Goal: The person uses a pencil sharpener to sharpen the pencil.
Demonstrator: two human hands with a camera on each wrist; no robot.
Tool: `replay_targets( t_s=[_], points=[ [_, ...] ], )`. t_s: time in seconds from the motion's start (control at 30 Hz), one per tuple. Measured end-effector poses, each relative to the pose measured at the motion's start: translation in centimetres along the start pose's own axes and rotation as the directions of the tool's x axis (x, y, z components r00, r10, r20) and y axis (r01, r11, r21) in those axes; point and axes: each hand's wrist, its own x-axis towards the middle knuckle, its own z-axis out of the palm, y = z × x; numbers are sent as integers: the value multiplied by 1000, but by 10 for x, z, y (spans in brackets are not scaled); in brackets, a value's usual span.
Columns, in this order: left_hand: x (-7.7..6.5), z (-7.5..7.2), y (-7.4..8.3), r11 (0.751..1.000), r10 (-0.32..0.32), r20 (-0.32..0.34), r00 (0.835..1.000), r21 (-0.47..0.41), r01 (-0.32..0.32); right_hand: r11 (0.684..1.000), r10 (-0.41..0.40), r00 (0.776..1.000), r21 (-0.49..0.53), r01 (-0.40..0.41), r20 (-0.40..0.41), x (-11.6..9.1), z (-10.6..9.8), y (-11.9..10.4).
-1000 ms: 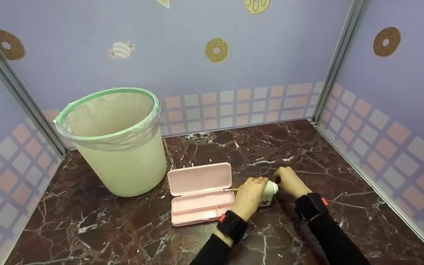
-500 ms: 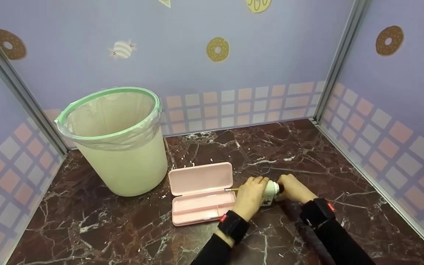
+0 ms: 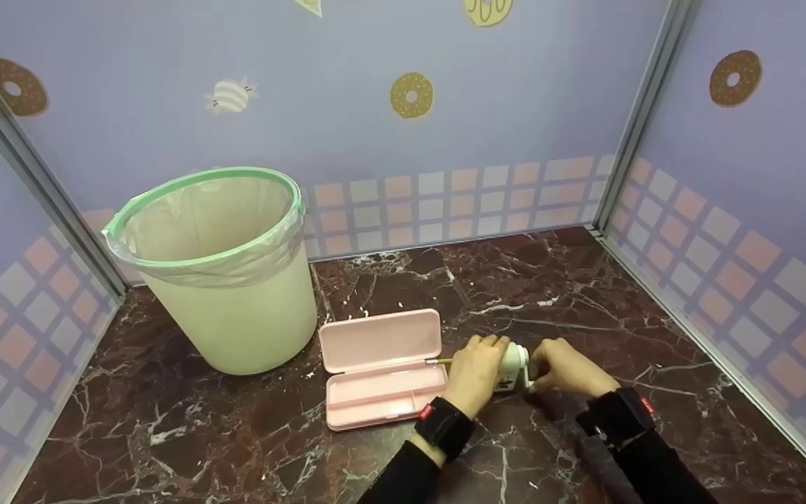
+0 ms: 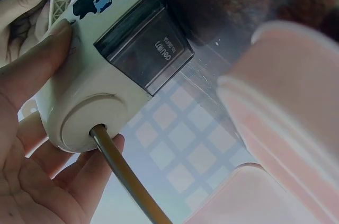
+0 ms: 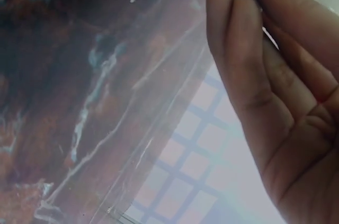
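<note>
My left hand [image 3: 474, 371] grips a pale hand-crank pencil sharpener [image 4: 79, 89], its fingers wrapped over the body. A yellow-brown pencil [image 4: 127, 176] sticks out of the sharpener's round front hole, pointing toward the pink pencil case [image 3: 380, 344]. Dark and see-through, the shavings drawer [image 4: 151, 46] shows on one side of the body. On the far end is the crank arm [image 4: 59, 2], pinched by the fingers of my right hand [image 3: 571, 367]. The crank's knob is mostly hidden behind those fingers. The pencil case lies with its lid up, left of my left hand.
A white bin [image 3: 249, 322] with a green rim and plastic liner stands at the back left. Small white scraps [image 3: 348, 316] dot the dark marble-patterned table [image 3: 235, 448]. Patterned walls [image 3: 515, 105] enclose the back and sides.
My right hand has moved from above the sharpener's far end down to its lower side, taking the crank around with it. The left hand, sharpener and pencil case stay in place.
</note>
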Motion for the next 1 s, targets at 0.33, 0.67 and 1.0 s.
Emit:
replay_targets(
  t_s=[0.33, 0.67, 1.0],
  points=[
    [2, 0, 0, 1000, -5, -29, 1000, 8, 5, 1000, -22, 999, 19, 22, -35, -8, -5, -6],
    [2, 0, 5, 1000, -19, -34, 999, 21, 20, 999, -13, 999, 37, 14, -33, -14, -10, -6],
    [3, 0, 10, 993, -38, -68, 997, 105, 45, 999, -27, 998, 38, 29, -60, -17, -21, -9]
  ],
)
